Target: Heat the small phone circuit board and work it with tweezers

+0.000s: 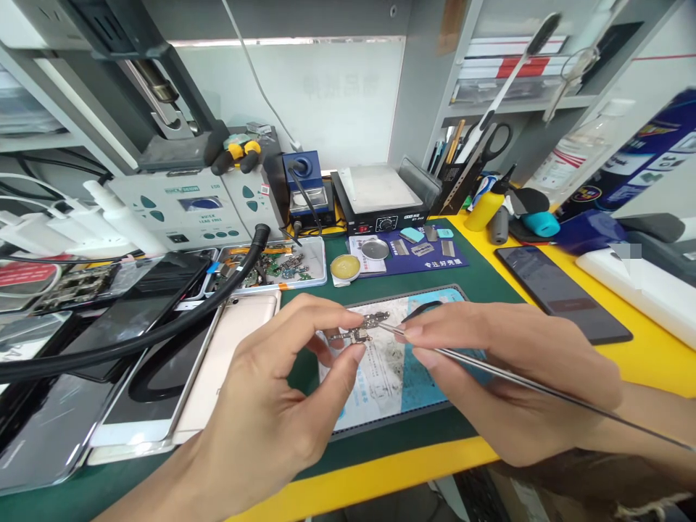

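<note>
Circuit board looks light, stiff and fragile, best held by its edges. Left hand pinches it; right hand clasps a slim metal tool.

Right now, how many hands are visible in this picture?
2: left hand left of centre, holding a small circuit board; right hand right of centre, holding a metal tool.

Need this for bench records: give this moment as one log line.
left hand: pinches circuit board | right hand: holds metal tool, tip at board | below: printed mat
</note>
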Tool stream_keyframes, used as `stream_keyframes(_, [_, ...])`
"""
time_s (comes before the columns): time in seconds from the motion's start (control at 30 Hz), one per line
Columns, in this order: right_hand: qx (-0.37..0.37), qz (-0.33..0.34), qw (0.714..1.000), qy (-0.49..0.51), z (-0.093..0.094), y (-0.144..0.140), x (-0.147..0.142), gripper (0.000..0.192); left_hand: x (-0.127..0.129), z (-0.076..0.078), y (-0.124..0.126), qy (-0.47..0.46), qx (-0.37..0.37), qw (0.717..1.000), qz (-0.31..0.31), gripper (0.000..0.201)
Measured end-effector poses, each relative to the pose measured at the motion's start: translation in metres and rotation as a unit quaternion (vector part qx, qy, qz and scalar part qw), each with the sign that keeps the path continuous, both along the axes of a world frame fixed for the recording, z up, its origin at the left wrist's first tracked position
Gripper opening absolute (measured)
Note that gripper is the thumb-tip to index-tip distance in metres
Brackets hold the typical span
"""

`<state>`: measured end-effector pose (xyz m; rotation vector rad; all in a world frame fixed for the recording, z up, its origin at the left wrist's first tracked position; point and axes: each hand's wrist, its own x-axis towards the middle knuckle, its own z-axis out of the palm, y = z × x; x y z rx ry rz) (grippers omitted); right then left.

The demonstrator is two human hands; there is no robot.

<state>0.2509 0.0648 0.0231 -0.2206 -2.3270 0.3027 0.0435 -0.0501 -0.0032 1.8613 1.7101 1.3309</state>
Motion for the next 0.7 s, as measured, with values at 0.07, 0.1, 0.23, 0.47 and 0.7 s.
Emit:
stream_keyframes(0.07, [-0.003,0.005,1.000,0.007,-0.001,0.000,0.000,0.018,0.000,0.000,-0.001,-0.007,-0.005,1.000,0.006,0.032])
stream_keyframes(0.1, [-0.006,0.007,1.000,0.008,-0.002,0.000,-0.001,0.018,0.000,0.000,-0.001,-0.010,-0.009,1.000,0.009,0.032])
stream_keyframes(0.23, [-0.054,0.002,0.999,0.007,-0.004,0.001,-0.003,0.018,-0.001,0.001,-0.001,-0.002,-0.011,1.000,0.010,0.030])
stream_keyframes(0.47, [-0.151,-0.014,0.988,-0.007,-0.004,0.009,-0.001,0.013,-0.011,0.004,0.003,0.010,-0.045,0.999,-0.005,0.028])
stream_keyframes(0.7, [-0.283,0.037,0.958,0.024,-0.002,0.013,-0.008,0.009,-0.016,0.007,0.005,-0.027,-0.073,0.997,-0.003,0.021])
